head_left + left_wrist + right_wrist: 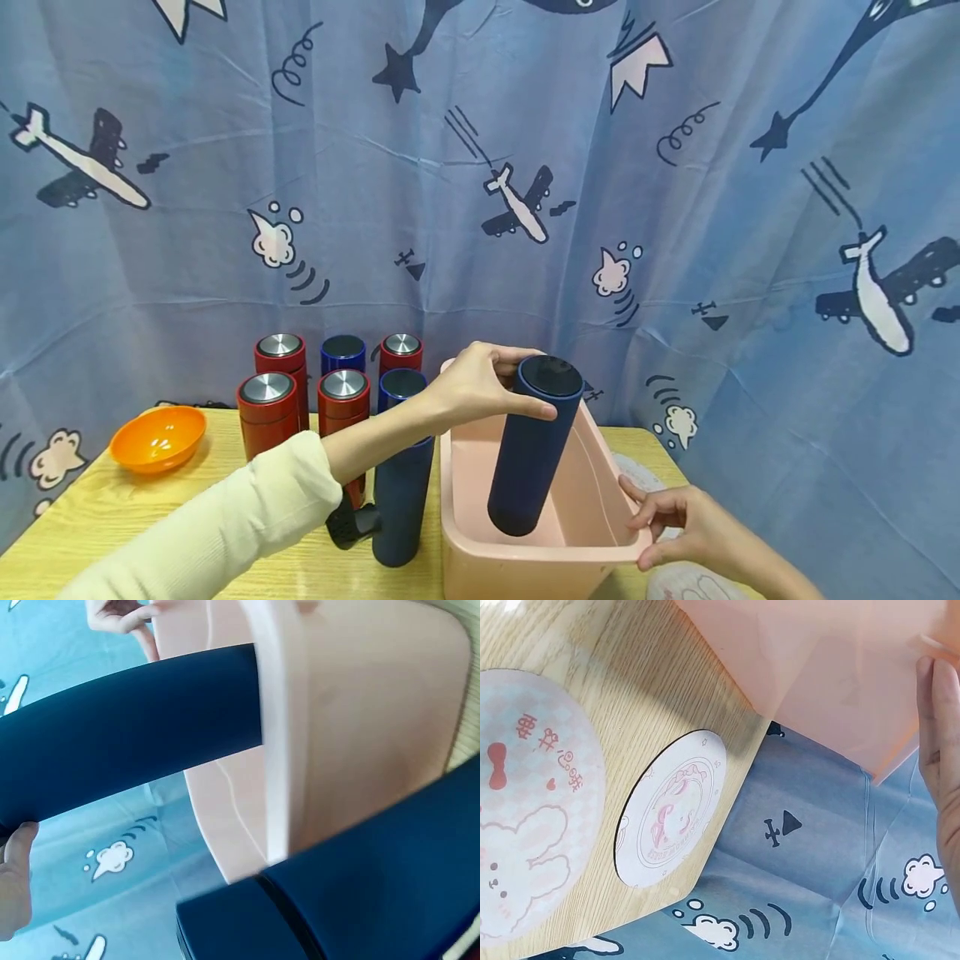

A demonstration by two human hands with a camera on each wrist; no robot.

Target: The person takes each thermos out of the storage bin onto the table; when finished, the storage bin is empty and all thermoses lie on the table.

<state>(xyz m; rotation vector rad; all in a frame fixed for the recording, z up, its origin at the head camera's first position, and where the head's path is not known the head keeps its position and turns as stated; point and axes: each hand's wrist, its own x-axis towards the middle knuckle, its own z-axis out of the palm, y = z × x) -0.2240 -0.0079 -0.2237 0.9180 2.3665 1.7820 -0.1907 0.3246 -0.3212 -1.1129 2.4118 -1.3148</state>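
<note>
My left hand (483,385) grips a dark navy thermos flask (536,467) near its black-topped upper end, thumb on the near side. Tilted, the flask's lower end hangs inside the opening of a pink plastic bin (543,552). In the left wrist view the held flask (135,731) crosses behind the bin's rim (277,735), which hides its bottom end. At the bin's near right corner my right hand (690,527) pinches the rim between thumb and fingers. Only part of that hand (941,742) shows in the right wrist view, against the bin's wall.
Left of the bin stands another navy flask (401,508), with red flasks (266,410) and blue flasks (343,350) around it, partly behind my left arm. A black object (348,523) lies beside it. An orange bowl (159,439) sits far left; round printed mats (671,810) lie right.
</note>
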